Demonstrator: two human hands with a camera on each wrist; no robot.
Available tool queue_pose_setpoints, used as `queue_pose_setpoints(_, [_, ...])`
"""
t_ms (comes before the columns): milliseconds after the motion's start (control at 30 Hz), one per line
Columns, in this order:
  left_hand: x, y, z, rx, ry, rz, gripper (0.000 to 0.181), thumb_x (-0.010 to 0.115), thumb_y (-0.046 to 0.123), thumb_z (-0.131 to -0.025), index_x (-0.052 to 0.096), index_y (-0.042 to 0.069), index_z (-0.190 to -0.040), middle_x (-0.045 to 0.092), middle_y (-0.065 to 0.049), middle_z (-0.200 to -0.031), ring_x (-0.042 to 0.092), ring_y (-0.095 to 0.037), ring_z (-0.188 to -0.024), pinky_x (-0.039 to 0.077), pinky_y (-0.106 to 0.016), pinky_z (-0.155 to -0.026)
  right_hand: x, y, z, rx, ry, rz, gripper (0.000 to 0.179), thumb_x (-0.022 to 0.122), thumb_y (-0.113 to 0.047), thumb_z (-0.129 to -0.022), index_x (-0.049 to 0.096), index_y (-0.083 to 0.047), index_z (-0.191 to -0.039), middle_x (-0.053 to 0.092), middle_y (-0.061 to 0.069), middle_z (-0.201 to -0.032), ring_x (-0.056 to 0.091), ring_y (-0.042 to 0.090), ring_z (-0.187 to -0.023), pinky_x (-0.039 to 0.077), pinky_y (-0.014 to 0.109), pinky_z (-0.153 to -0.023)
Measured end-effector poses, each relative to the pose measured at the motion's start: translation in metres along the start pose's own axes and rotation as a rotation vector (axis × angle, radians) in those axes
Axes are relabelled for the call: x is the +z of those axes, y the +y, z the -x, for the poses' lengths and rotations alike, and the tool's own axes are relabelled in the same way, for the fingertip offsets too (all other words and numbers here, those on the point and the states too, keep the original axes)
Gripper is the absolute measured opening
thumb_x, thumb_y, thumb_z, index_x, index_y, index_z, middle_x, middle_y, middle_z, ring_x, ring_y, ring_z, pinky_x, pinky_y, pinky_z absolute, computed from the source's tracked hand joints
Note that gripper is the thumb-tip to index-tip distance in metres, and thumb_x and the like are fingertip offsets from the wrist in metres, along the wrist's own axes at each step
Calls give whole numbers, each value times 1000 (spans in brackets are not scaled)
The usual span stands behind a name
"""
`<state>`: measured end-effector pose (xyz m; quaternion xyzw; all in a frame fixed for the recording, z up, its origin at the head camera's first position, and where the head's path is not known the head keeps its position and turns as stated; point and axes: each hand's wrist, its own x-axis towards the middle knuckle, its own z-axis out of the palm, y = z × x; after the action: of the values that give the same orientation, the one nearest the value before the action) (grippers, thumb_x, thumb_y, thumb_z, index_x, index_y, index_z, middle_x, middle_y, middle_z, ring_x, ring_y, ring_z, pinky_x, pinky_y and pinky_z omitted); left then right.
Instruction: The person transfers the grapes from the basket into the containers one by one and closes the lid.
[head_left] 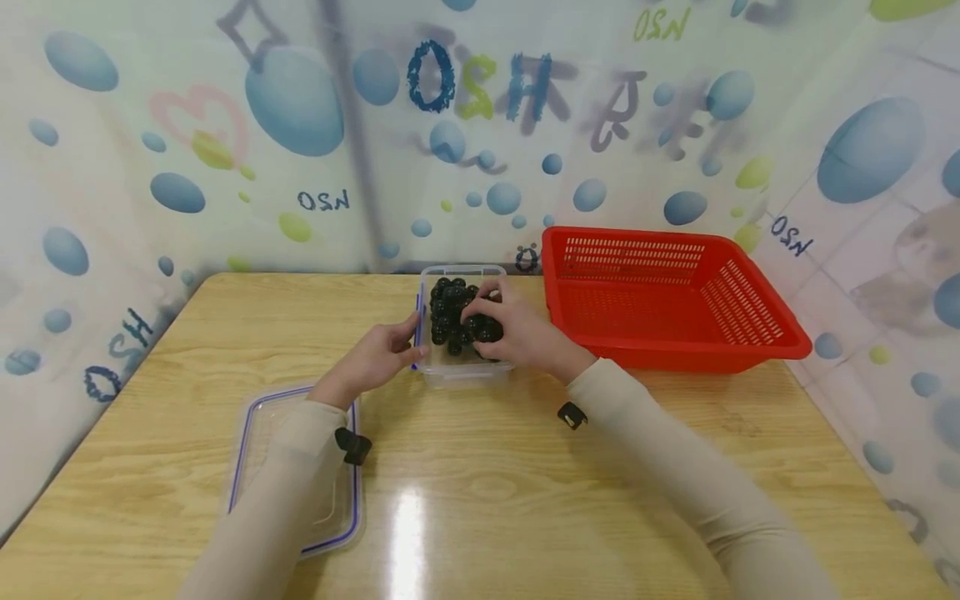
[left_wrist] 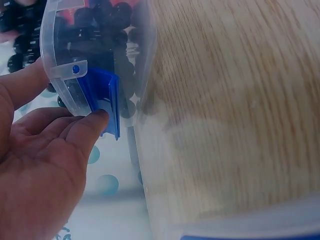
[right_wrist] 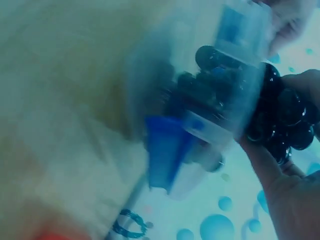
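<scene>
A clear plastic food box (head_left: 465, 377) with blue side latches stands near the table's back edge. Inside it lies a bunch of dark, glossy grapes (head_left: 444, 312). My left hand (head_left: 381, 354) pinches the box's left side, thumb up by the rim and fingers against the hanging blue latch (left_wrist: 102, 92). From the right, my right hand (head_left: 517, 327) reaches over the box and grips the grapes, thumb and fingers curled round part of the bunch. In the right wrist view, which is blurred, that hand holds the grapes (right_wrist: 285, 112) at the box rim.
To the right of the box sits a red slotted plastic basket (head_left: 675, 346), close to my right forearm. A clear lid with a blue seal (head_left: 264, 429) lies on the wooden table (head_left: 480, 508), partly under my left forearm. A patterned curtain (head_left: 480, 167) hangs right behind the table.
</scene>
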<state>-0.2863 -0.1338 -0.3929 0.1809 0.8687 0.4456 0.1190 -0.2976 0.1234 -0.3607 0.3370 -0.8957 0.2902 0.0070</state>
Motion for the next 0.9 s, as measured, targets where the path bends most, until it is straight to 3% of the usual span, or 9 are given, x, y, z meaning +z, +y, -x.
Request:
queue_pose_setpoints(67, [0,1,0,-8,-4,-2,65,57,18,-102,22,-2,-152,26,-22,-153,40,-41,-132,37,-46,-107,6,2,1,3,-15,15,31,76,-16,-88,67,-21,-118,35,6,-135,45,28,-117,47,37,-97])
queue_pose_setpoints(300, [0,2,-1,-43,-25,24,67,56,21,-102,19,-1,-154,22,-21,-156,35,-40,-136,35,-47,-108,16,7,5,11,-74,48,48,72,-23,-91,59,-28,-137,34,7,-143,55,26,-109,52,32,-90])
queue_pose_setpoints(500, [0,1,-2,-56,-24,17,67,56,23,-102,20,-1,-154,21,-20,-156,35,-40,-136,35,-47,-108,19,11,8,54,-107,36,70,70,-31,-92,37,-30,-153,29,3,-158,42,30,-134,43,42,-104])
queue_pose_setpoints(600, [0,2,-2,-58,-23,17,67,56,23,-102,20,-2,-153,20,-20,-157,34,-40,-136,34,-48,-108,20,14,11,82,-132,53,67,62,-40,-95,31,-30,-155,21,0,-161,32,30,-141,36,45,-109])
queue_pose_setpoints(700, [0,3,-2,-65,-17,16,67,56,22,-102,20,-2,-153,19,-19,-157,34,-40,-137,34,-47,-108,21,15,14,61,-133,79,58,52,-40,-101,33,-26,-154,19,1,-161,33,32,-140,34,47,-109])
queue_pose_setpoints(767, [1,4,-2,-68,-14,14,66,56,21,-102,20,-2,-153,18,-18,-158,33,-40,-137,34,-47,-109,24,16,16,32,-115,112,53,51,-33,-103,36,-23,-153,21,3,-160,39,32,-137,44,41,-102])
queue_pose_setpoints(833, [1,5,-1,-71,-13,17,65,55,20,-103,20,-3,-153,17,-18,-158,33,-39,-137,33,-46,-109,26,17,17,1,-91,154,50,52,-25,-103,39,-21,-152,25,4,-159,54,30,-124,54,31,-85])
queue_pose_setpoints(900, [1,6,-1,-70,-14,20,65,55,20,-103,20,-3,-153,17,-17,-158,32,-39,-138,33,-46,-109,28,17,17,-17,-69,188,50,55,-19,-102,42,-20,-150,29,5,-158,67,25,-98,53,23,-63])
